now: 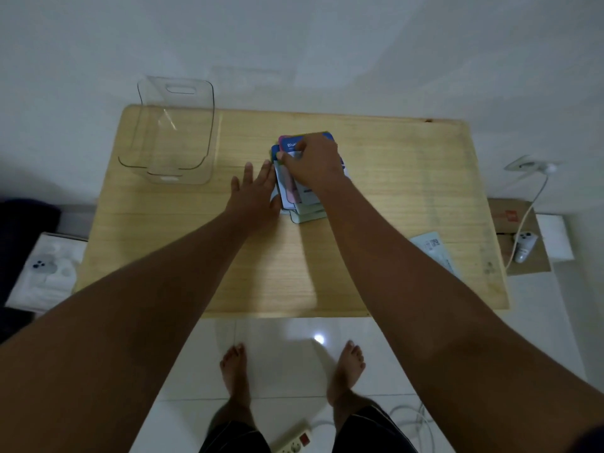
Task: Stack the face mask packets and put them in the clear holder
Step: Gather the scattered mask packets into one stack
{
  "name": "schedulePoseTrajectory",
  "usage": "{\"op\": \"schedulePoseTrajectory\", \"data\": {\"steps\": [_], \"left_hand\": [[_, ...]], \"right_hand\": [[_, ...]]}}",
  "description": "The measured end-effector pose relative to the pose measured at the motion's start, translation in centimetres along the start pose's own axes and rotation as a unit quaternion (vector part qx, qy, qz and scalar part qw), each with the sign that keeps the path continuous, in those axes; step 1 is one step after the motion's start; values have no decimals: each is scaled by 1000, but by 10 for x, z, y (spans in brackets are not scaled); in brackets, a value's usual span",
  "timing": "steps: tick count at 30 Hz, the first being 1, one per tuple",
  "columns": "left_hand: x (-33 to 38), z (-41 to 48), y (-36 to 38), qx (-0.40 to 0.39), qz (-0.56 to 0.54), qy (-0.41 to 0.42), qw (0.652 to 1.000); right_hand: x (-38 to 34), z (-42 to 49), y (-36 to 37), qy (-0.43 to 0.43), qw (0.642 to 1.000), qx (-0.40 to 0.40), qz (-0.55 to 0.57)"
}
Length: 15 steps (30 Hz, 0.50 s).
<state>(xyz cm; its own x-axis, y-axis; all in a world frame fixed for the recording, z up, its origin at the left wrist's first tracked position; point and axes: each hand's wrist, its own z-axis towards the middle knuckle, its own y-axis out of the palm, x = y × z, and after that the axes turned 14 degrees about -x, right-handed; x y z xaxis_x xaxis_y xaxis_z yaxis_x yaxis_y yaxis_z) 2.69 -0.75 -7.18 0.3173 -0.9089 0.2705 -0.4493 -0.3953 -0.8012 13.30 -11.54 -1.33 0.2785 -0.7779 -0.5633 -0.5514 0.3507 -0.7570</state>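
Hands: right hand (313,165) presses fingers-down on face mask packets (299,196), mid-surface; left hand (256,191) flat, spread, squaring their nine-o'clock edge. Clear holder (173,132) at ten o'clock, empty. Risk: uneven stack fans, slips when lifted.

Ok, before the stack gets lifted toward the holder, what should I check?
1. Packets gathered in one pile: ok.
2. Pile edges squared: not ok, the packets are fanned and skewed.
3. Right hand on top of the pile: ok.
4. Left hand flat against the pile's left side: ok.
5. Holder empty and upright at the table's far left: ok.
6. All packets in the pile: not ok, a lone packet lies near the right edge.
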Motion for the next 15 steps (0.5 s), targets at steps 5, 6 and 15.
{"op": "schedulePoseTrajectory", "data": {"steps": [5, 6, 15], "left_hand": [[0, 1, 3, 7, 25, 0, 1000], [0, 1, 3, 10, 27, -3, 1000], [5, -2, 2, 20, 28, -12, 999]], "right_hand": [[22, -45, -20, -70, 997, -20, -17], [31, -55, -26, -79, 996, -27, -9], [121, -131, -66, 21, 981, -177, -82]]}}
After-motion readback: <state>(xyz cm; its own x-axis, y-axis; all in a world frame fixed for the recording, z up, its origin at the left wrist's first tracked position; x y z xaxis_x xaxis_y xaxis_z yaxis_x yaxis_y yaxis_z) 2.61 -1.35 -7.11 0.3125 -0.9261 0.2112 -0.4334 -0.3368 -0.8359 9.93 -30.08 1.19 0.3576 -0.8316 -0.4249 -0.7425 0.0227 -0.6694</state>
